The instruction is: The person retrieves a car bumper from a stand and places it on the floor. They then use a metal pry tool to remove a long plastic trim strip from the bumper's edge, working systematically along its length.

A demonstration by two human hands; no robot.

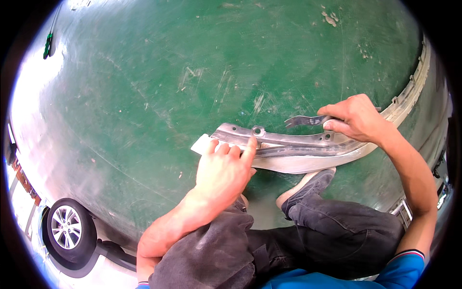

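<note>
A long, curved car bumper strip, pale outside with a grey, dusty inner flange, lies across the floor before me and bends away to the far right. Over its left end my left hand is laid, fingers stretched across the flange and thumb by the near edge, gripping it. The index finger lies just below a round hole in a tab. In my right hand is a dark forked pry tool, its notched tip pointing left above the flange, apart from the strip. My curled fingers hide its handle.
Green, scuffed floor spreads all round. A green-handled screwdriver-like tool lies at the far left. A car wheel stands at the lower left. My shoe is close to the strip's near edge.
</note>
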